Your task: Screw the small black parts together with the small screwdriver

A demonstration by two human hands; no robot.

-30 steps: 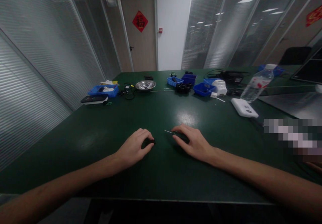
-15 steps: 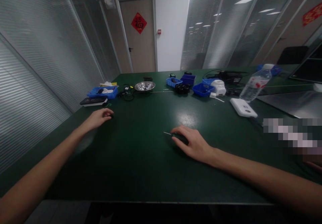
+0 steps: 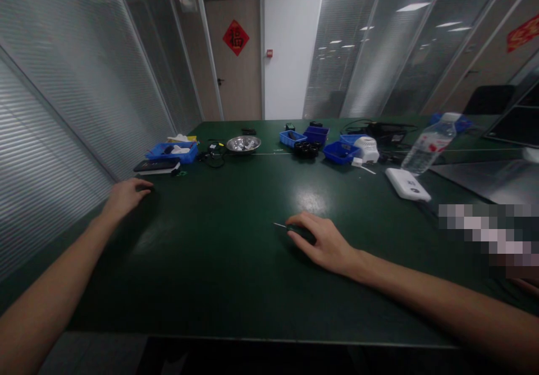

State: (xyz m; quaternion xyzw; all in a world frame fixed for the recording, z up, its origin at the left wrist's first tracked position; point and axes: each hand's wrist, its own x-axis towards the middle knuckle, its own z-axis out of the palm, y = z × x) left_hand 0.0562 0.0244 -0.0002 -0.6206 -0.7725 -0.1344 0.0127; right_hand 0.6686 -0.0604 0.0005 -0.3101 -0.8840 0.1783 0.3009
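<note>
On the right side of the green table [image 3: 236, 274], my right hand [image 3: 326, 243] is wrapped round a screwdriver [image 3: 301, 231]. Its dark handle is partly covered by the fingers, and the thin metal shaft points left. My left hand [image 3: 128, 198] is low over the table's left side, just in front of a black-and-white box [image 3: 156, 167]. Thumb and fingers curl towards each other in a pinch; a dark patch shows between them, too small and dim to name.
Farther back stand a blue tray [image 3: 185, 153] with small items, black cables [image 3: 214, 156], a metal bowl [image 3: 243, 144] with parts, and several blue bins [image 3: 340, 152]. At right are a white device [image 3: 406, 184], a water bottle [image 3: 429, 145] and a laptop [image 3: 475, 175]. A blurred patch covers the right edge.
My left hand has moved left, from beside the box's right end to its front left. The small dark thing it pinched is no longer clear to see. My right hand keeps still with the screwdriver.
</note>
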